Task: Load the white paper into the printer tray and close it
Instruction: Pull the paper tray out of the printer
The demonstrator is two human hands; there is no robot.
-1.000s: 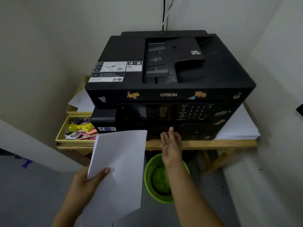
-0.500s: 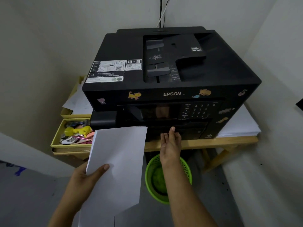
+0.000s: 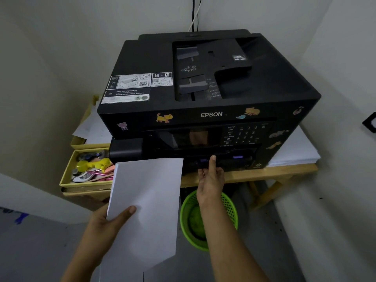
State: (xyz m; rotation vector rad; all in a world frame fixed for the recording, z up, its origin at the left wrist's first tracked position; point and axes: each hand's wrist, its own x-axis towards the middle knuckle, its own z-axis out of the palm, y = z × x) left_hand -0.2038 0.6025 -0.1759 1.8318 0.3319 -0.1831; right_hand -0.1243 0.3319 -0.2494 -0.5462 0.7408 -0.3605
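Note:
A black Epson printer stands on a wooden table. My left hand holds a stack of white paper by its left edge, thumb on top, in front of the printer's lower left. My right hand reaches to the printer's lower front, fingers straight, fingertips touching the dark front of the paper tray below the control panel. The tray front sits flush in the printer.
A green mesh waste basket stands on the floor under my right hand. Yellow desk trays with stationery sit left of the printer. A pile of white sheets lies on the table at the printer's right. Walls close in on both sides.
My right hand has moved forward and up until its fingertips touch the tray front. My left hand has kept the paper roughly in place.

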